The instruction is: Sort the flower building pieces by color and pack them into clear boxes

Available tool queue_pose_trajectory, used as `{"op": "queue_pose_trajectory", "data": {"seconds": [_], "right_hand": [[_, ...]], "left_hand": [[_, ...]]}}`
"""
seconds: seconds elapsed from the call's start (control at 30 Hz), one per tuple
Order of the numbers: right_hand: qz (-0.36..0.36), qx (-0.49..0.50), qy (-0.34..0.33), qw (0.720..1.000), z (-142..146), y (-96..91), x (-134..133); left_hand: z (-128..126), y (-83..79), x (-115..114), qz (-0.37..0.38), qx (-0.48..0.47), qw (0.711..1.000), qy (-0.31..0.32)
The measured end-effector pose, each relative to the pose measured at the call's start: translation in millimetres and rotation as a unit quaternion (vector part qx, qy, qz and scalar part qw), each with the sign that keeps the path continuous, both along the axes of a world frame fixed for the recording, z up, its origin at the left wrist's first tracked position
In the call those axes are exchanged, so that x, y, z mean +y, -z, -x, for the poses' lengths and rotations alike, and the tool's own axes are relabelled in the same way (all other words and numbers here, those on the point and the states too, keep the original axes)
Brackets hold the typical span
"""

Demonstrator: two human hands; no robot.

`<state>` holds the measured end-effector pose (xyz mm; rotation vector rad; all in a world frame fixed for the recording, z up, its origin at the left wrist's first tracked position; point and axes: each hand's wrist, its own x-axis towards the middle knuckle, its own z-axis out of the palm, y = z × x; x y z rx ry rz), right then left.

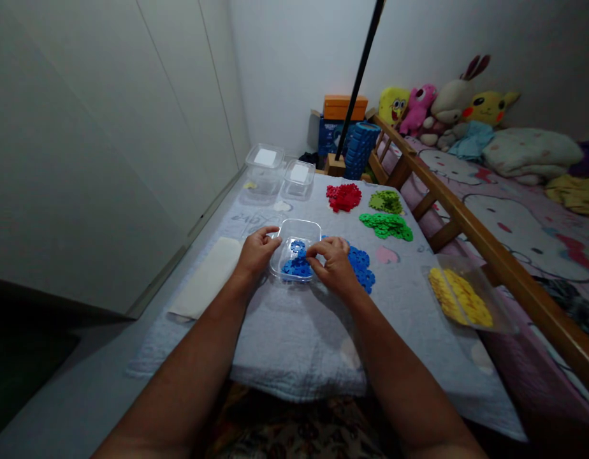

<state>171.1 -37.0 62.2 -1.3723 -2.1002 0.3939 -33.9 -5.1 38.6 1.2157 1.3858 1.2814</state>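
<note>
Blue flower-shaped plastic discs [297, 268] lay in the bottom of a clear, rounded-square plastic container [299, 222], which sat open near the middle of a pale patterned tablecloth [294, 344]. Nearest, at the right edge of the cloth, a clear plastic box [503, 322] held a thick layer of yellow pieces [459, 298]. To the left lay a folded cream cloth [206, 280]. The left hand [257, 250] gripped the container's left rim in a narrow hold between thumb and fingers. The right hand [331, 258] was at the right rim, thumb and fingertips close together; whether they pinched a disc, I could not tell. Just beside that hand spread a loose heap of matching blue discs [361, 264]. Farther off were a bright green pile [387, 226], an olive-green pile [386, 201] and a red pile [343, 197]. At the far left stood a larger clear tub [266, 182], with something small and yellow inside, and a smaller clear tub [298, 189], its contents too faint to tell.
</note>
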Motion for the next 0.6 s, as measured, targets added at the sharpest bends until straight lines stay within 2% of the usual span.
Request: {"op": "queue_pose_trajectory", "data": {"seconds": [0.23,0.4,0.5,0.6], "right_hand": [[0.016,-0.004,-0.011,1.000,1.6,-0.6,0.5],[-0.003,0.009,-0.002,1.000,-2.8,0.8,1.3],[-0.022,0.020,0.031,0.999,-12.9,0.8,5.5],[-0.028,0.015,0.092,0.995,-27.9,0.8,12.1]], "left_hand": [[0.5,0.1,0.2,0.006,-0.002,1.000,0.006],[1.0,2.4,1.2,0.003,-0.005,1.000,0.001],[1.4,3.2,1.4,0.000,0.003,1.000,0.003],[1.3,3.2,1.1,0.000,0.004,1.000,0.002]]}}
